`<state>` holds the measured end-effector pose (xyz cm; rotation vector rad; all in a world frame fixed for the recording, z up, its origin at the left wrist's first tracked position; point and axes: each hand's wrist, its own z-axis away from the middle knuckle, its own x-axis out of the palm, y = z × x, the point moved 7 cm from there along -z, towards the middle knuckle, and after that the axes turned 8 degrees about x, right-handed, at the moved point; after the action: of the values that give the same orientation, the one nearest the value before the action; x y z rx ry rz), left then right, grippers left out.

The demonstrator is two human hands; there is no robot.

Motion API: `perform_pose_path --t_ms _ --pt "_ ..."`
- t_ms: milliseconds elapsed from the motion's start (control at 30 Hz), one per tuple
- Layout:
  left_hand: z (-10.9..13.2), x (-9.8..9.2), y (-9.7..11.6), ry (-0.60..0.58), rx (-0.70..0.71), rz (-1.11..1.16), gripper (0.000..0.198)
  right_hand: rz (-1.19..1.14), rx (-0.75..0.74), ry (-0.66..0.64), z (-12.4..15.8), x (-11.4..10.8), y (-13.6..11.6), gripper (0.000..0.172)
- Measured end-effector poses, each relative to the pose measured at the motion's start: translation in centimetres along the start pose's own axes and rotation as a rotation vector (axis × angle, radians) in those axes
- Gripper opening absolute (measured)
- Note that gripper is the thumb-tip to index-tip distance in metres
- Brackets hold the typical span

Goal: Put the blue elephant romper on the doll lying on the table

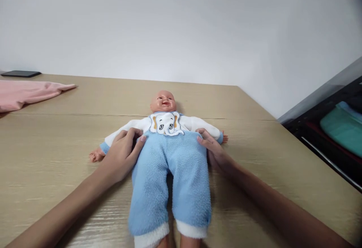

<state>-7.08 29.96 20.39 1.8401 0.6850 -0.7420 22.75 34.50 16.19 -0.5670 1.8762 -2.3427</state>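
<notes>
A baby doll (163, 100) lies on its back on the wooden table, its head toward the wall and its arms spread. It has on a white top with blue cuffs and an elephant patch (166, 124), and fuzzy blue pants (188, 180) with white hems. At the waist on one side, my left hand (123, 151) is closed on the pants' edge, thumb on top and fingertips partly hidden. My right hand (213, 146) grips the opposite side of the waist in the same way. The doll's feet are cut off by the lower edge of the view.
Pink cloth (25, 93) lies on the table at the left, with a dark flat phone-like object (21, 74) behind it. A pale wall (141, 29) rises beyond the table (56, 191). Right of the table's edge, green fabric (343, 129) sits in a dark open case or shelf.
</notes>
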Motion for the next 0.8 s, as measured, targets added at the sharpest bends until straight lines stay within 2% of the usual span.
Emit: perform_pose_path --t_ms 67,133,233,300,400,467,567,633,733,800 --pt "-0.2 0.0 -0.1 -0.025 -0.007 0.003 0.047 0.108 -0.054 0.038 -0.1 -0.1 -0.3 0.045" --pt "-0.3 0.1 -0.2 -0.05 0.006 0.0 0.046 0.334 -0.175 0.106 0.1 -0.2 -1.2 0.042" --pt "-0.3 0.1 -0.3 -0.049 0.052 -0.041 0.043 0.75 -0.413 0.298 1.3 -0.3 -2.8 0.031" --pt "-0.3 0.1 -0.3 -0.03 0.074 -0.078 0.041 0.914 -0.506 0.388 2.1 -0.4 -3.5 0.026" --pt "0.0 0.3 -0.2 -0.004 0.079 -0.111 0.037 0.998 -0.537 0.361 2.3 -0.7 -3.4 0.021" --pt "0.4 -0.2 0.2 0.08 0.091 -0.119 0.033 1.034 -0.551 0.322 2.2 -0.7 -3.1 0.018" --pt "1.3 -1.3 1.8 0.202 0.232 -0.127 0.035 1.068 -0.586 0.321 2.2 -0.5 -3.1 0.021" --pt "1.8 -1.1 3.2 0.149 0.397 -0.103 0.042 1.096 -0.616 0.345 2.5 -0.3 -3.5 0.022" --pt "2.6 0.1 5.1 -0.046 0.6 -0.037 0.051 1.189 -0.705 0.418 3.4 -0.3 -4.9 0.022" --pt "3.5 0.7 6.2 -0.151 0.679 -0.019 0.061 1.233 -0.768 0.474 3.9 -0.7 -5.8 0.021"
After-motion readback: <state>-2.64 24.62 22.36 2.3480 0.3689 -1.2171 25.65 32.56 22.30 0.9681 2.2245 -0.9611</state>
